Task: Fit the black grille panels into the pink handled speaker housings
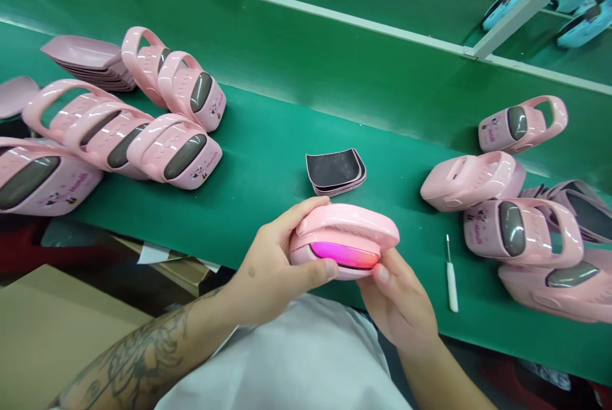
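Note:
Both hands hold one pink plastic lamp with a handle point(345, 231) just above the near edge of the green belt point(296, 136). Its front window glows magenta. My left hand point(275, 266) wraps round its left end, thumb on top. My right hand point(394, 298) grips it from below at the right, thumb against the lit window. Just beyond it on the belt lies a small stack of dark curved lens pieces point(335, 171). A white-handled pick tool point(451, 276) lies to the right of my right hand.
Several pink lamps with dark windows point(143, 136) lie at the left, beside stacked pink shells point(90, 62). More pink lamps point(511, 206) crowd the right. Blue lamps point(574, 8) lie on the far belt behind a white rail point(335, 14). A cardboard box point(48, 327) sits at lower left.

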`<state>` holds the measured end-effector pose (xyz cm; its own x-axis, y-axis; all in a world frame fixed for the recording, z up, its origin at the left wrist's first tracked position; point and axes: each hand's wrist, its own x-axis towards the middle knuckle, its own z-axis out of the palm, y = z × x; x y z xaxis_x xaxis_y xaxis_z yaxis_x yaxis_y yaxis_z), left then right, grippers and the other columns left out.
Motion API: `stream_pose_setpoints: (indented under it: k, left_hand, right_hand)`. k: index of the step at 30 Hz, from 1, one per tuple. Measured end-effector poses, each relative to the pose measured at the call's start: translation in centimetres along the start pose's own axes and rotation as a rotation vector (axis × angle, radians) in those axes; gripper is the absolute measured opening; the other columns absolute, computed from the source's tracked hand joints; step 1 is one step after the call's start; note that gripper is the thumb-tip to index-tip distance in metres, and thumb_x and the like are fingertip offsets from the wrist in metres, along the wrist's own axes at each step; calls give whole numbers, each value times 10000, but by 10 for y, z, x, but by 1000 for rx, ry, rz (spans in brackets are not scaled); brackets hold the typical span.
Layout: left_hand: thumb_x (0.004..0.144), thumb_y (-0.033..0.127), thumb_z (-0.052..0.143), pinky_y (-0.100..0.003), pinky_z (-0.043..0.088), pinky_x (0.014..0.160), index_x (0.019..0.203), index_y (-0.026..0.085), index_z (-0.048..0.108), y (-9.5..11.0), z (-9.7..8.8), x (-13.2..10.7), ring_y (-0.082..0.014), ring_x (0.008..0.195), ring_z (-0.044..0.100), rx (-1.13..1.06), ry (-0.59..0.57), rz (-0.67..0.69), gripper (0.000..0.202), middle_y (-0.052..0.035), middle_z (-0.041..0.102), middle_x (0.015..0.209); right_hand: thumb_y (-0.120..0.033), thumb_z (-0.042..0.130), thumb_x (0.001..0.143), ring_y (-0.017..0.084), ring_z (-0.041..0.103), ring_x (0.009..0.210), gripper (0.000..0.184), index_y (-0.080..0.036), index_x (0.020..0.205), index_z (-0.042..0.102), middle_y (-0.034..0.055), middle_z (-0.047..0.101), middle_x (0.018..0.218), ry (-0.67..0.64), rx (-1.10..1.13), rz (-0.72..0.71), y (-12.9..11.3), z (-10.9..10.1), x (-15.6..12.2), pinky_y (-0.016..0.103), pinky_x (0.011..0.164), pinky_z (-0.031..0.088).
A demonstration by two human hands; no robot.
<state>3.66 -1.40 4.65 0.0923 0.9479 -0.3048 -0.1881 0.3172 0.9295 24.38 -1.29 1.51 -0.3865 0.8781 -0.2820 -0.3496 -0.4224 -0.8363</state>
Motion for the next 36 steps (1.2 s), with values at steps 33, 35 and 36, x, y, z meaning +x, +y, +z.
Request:
stream_pose_setpoints:
  k: [33,35,36]
  left_hand:
    - [727,367,963,-318,656,790,1437,240,607,-14,-11,5,-312,1055,775,113,-86,-1,804,-156,726,1377]
    - [690,360,985,-305,651,753,1383,235,645,-12,-8,4,-295,1002,780,128,-65,7,782,-148,746,1335]
    - [677,356,993,-309,652,759,1358,235,663,-12,-7,3,-293,999,779,127,-48,16,767,-142,753,1322]
  right_hand:
    - [-144,557,907,315,452,1562,655,-329,1535,583,-8,544,1646,166,-169,7,-8,9,-8,596,1328,339]
    - [-113,516,898,311,452,1559,667,-331,1523,596,-14,543,1645,182,-220,-19,-5,9,-9,603,1339,316]
    - [-100,503,901,304,452,1559,672,-335,1524,593,-17,540,1648,176,-239,-34,-4,9,-9,601,1342,311]
